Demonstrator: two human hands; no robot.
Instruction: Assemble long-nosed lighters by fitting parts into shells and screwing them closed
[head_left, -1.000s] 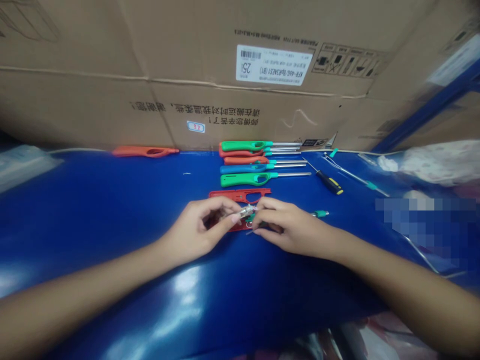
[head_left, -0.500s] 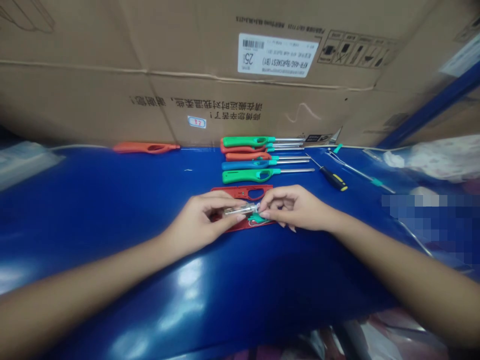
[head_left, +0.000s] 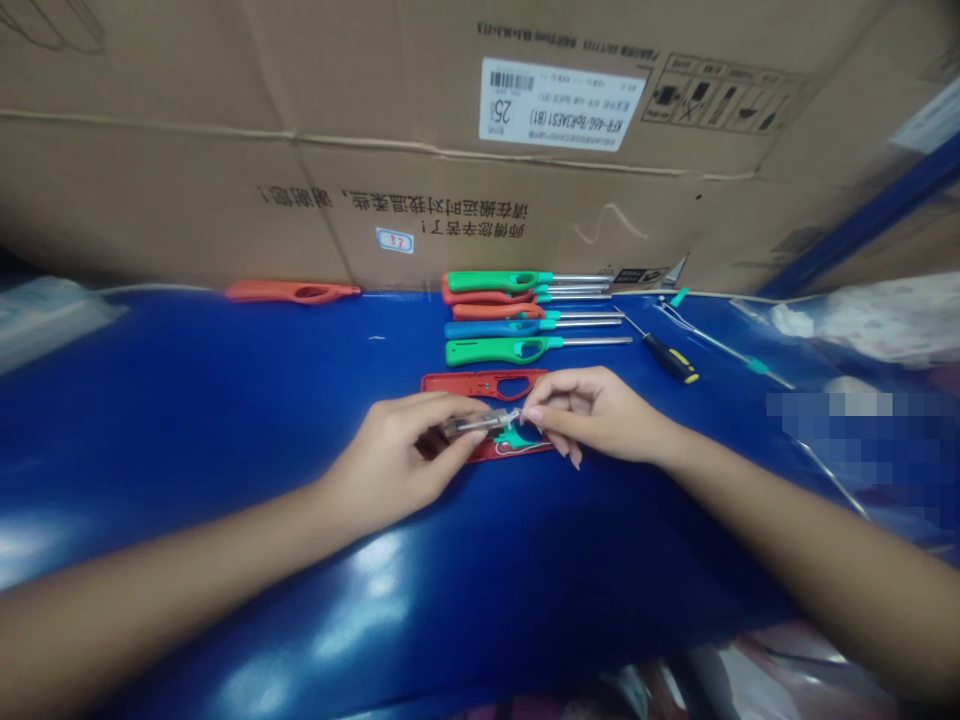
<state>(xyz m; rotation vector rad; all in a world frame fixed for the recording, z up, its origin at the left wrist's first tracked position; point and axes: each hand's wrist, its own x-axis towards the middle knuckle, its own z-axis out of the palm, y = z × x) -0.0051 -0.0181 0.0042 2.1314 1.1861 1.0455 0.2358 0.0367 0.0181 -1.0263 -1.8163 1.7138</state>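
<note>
Between its thumb and fingers, my left hand [head_left: 401,450] holds a clear lighter fuel tank [head_left: 474,424] level above the table. My right hand [head_left: 600,415] pinches at the tank's right end, where a small whitish tip [head_left: 514,416] shows; what lies between these fingertips is too small to make out. Beneath both hands is a red lighter casing half [head_left: 491,453], partly hidden, with a green trigger piece [head_left: 513,438] and a thin white wire in or on it. Just beyond lies the other red casing half [head_left: 461,384], with a finger loop.
Several assembled gas lighters [head_left: 495,350] lie stacked in a row at the back. A screwdriver [head_left: 671,358] and a metal lighter tube [head_left: 720,345] are to their right. An orange casing [head_left: 292,292] sits back left. A cardboard box [head_left: 225,200] walls off the blue table's [head_left: 225,400] far side.
The tank has turned slightly in my left hand and looks darker. My right fingertips have shifted slightly, showing more of the tank's whitish end. The parts on the table stay put.
</note>
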